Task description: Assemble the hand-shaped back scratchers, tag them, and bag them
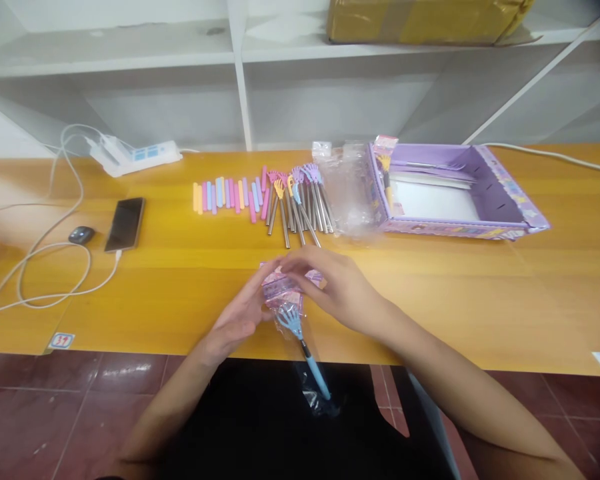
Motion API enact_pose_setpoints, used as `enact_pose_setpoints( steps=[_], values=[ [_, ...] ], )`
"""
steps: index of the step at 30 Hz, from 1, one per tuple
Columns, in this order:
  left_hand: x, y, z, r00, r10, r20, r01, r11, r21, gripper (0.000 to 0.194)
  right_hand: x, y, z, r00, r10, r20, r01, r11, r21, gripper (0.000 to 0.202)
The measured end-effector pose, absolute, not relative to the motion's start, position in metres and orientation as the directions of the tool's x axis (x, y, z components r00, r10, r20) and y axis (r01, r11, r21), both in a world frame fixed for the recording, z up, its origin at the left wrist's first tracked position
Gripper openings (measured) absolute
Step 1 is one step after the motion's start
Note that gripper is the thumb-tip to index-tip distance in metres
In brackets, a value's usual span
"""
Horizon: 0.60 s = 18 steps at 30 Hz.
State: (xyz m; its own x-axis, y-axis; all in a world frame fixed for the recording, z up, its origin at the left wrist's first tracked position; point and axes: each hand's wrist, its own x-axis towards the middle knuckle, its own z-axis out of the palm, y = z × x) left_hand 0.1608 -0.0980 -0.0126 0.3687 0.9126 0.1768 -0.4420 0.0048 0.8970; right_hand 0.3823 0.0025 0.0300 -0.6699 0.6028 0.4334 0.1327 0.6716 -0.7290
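A light-blue back scratcher (311,365) with a hand-shaped head lies in a clear plastic bag. It reaches over the table's front edge, handle end towards me. At the bag's top is a pink and purple printed card (283,288), partly covered by my fingers. My left hand (243,312) grips the card's left side, thumb low and fingers behind it. From the right, my right hand (336,285) curls over the card with thumb and fingers closed on it. Behind my hands lie several loose back scratchers (300,207) with metal rods and coloured heads.
Several coloured handle tubes (227,195) lie in a row left of the scratchers. Clear bags (347,193) sit beside a purple box (455,228) holding cards and a bagged scratcher. At left are a phone (125,224), mouse (81,235), cable and power strip (140,159).
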Motion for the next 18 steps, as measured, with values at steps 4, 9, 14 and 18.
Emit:
enact_pose_setpoints(
  steps=[4,9,14,18],
  values=[
    [0.164,-0.103,-0.020,0.290,0.939,0.184,-0.463,-0.030,0.886,0.085,0.379,0.002,0.022,-0.610,0.647,0.458,0.115,0.644,-0.756,0.041],
    [0.157,-0.106,-0.027,0.367,0.928,0.059,-0.396,0.098,0.913,0.071,0.386,-0.003,0.013,-0.670,0.496,0.552,0.165,0.825,-0.541,0.016],
    [0.156,-0.104,-0.033,0.248,0.969,0.016,-0.252,0.049,0.966,0.048,0.387,-0.011,0.004,-0.705,0.432,0.562,0.165,0.871,-0.463,0.019],
    [0.158,-0.101,-0.033,0.151,0.988,-0.024,-0.121,0.042,0.992,0.039,0.384,-0.017,0.007,-0.737,0.457,0.498,0.111,0.809,-0.578,0.019]
  ],
)
